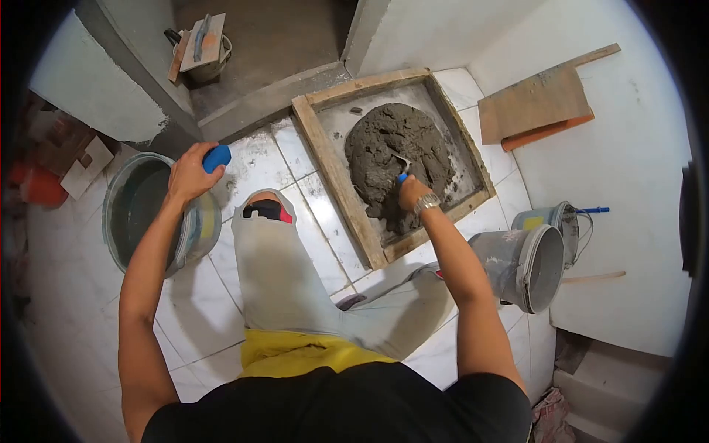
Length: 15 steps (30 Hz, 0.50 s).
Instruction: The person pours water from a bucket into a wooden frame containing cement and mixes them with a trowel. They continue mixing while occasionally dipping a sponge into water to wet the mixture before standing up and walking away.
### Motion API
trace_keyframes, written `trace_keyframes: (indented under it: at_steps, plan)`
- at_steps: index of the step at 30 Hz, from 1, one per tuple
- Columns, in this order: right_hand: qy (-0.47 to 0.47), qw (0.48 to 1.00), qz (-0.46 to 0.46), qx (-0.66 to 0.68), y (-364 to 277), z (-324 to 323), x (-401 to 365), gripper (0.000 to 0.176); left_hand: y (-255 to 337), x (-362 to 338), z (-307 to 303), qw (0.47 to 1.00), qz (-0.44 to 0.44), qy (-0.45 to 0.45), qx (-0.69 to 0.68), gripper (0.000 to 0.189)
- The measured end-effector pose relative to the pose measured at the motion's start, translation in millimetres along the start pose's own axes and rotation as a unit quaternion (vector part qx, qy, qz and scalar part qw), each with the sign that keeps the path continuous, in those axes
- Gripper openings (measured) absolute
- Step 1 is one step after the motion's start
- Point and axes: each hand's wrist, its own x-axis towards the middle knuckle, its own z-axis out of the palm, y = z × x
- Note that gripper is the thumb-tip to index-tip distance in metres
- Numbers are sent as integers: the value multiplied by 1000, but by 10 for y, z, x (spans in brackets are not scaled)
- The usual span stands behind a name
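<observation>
Wet grey mortar (pixel 402 144) lies heaped in a shallow wooden-framed mixing tray (pixel 332 173) on the floor. Over the near side of the heap, my right hand (pixel 415 193) is closed around the blue handle of a trowel (pixel 402 168); its metal end meets the mortar. My left hand (pixel 193 173) grips a small blue rounded block (pixel 217 157), whose exact kind I cannot make out. That hand is above the rim of a large bucket (pixel 111 210) holding greyish liquid. My bent knee stands between the bucket and the tray.
A tipped grey bucket (pixel 509 258) and another bucket (pixel 550 220) with a blue-handled tool stand at right. A board with a stick (pixel 535 107) leans on the wall. A float (pixel 199 37) rests on a pail near the doorway. White tiles (pixel 196 325) cover the floor.
</observation>
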Motion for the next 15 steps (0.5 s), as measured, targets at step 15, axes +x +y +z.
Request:
trace_keyframes:
  at_steps: [15]
  plan:
    - [25,998,45,23,1296,-633,931,37,104,92,-45,1000,-16,-16,-1,49]
